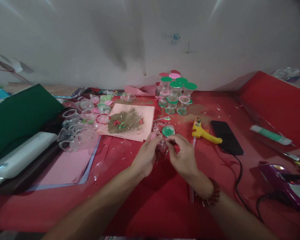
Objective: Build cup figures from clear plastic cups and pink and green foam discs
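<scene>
Two hands: your left hand [146, 155] and right hand [182, 156] meet at the near middle of the red tabletop [165, 206], fingertips almost touching.
Fingers: both sets are pinched on a small clear piece [162, 144]. It is too small and blurred to say just what it is.
Held thing: it sits between your fingertips, low over the tabletop, probably so that a two-handed pinch keeps so small a part steady.
Green-lidded cup [168, 130]: it stands just beyond your fingers, close at hand.
Pink paper [140, 111]: far-left of your hands, it carries a sandy heap [125, 120] with red and green scraps. The sheet seems there to keep the loose grains together.
Empty clear cups [76, 128]: heaped at the left, beside the paper.
Lidded cups [176, 95]: stacked at the far edge by the wall, well apart from the loose ones.
Glue gun [205, 132]: it lies right of your right hand, its nozzle pointing away from you.
Phone [226, 136]: flat beside the glue gun, cable trailing towards you.
</scene>
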Demonstrator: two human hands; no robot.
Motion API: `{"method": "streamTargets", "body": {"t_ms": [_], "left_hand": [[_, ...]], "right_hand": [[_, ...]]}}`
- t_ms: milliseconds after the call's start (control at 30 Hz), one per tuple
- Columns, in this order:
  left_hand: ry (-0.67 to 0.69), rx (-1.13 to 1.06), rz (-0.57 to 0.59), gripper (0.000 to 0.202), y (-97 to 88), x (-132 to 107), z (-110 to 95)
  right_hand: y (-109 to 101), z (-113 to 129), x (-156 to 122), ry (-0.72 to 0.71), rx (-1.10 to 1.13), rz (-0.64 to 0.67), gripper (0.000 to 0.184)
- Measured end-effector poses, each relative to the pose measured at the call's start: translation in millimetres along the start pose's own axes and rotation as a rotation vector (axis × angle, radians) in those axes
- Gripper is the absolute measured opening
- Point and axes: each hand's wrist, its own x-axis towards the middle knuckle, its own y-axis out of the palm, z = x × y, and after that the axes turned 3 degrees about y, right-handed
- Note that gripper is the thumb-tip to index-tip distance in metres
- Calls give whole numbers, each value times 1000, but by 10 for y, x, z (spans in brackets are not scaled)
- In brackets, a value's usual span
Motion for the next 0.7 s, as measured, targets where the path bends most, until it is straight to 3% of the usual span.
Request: {"method": "streamTargets", "body": {"t_ms": [233, 500, 700], "left_hand": [[-10, 10, 29, 20, 7, -12, -8], [-80, -15, -14, 23, 16, -18, -70], [-46, 7, -25, 19, 19, -24, -48]], "right_hand": [[-3, 25, -13, -32, -49, 20, 15], [-8, 24, -12, -15, 26, -26, 13], [8, 22, -21, -3, 42, -45, 13]]}}
